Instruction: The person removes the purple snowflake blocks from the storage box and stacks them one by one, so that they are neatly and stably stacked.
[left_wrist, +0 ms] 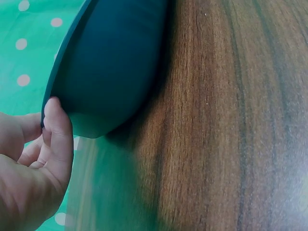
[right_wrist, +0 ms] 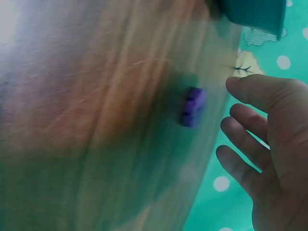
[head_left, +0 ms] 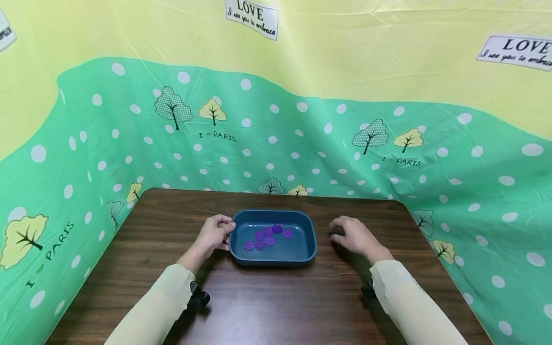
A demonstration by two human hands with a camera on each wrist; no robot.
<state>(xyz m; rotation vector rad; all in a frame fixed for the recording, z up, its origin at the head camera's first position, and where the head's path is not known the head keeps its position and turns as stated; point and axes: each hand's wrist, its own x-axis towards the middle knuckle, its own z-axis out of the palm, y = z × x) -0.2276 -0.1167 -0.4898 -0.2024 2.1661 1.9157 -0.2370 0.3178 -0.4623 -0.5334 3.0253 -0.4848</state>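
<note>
Head + wrists | left hand point(head_left: 214, 233) — pinches tray point(head_left: 272, 262) | right hand point(head_left: 355, 235) — near purple piece point(right_wrist: 194, 107)

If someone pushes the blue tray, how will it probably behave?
The blue tray is probably stiff, since its pinched rim shows no bend. Wide and low, it seems unlikely to tip. The purple flowers scattered inside may slide.

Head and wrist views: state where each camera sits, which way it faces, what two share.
Head: on the person's head, facing forward and down at the blue rectangular tray, purple flower-shaped pieces and brown wooden table; left hand, right hand and pale sleeves show.
Left wrist: on that wrist, facing the tray's outer wall; the left hand gripping it shows.
Right wrist: on that wrist, facing the table and one blurred purple piece; the right hand shows.
Head and left wrist share the tray and left hand.
</note>
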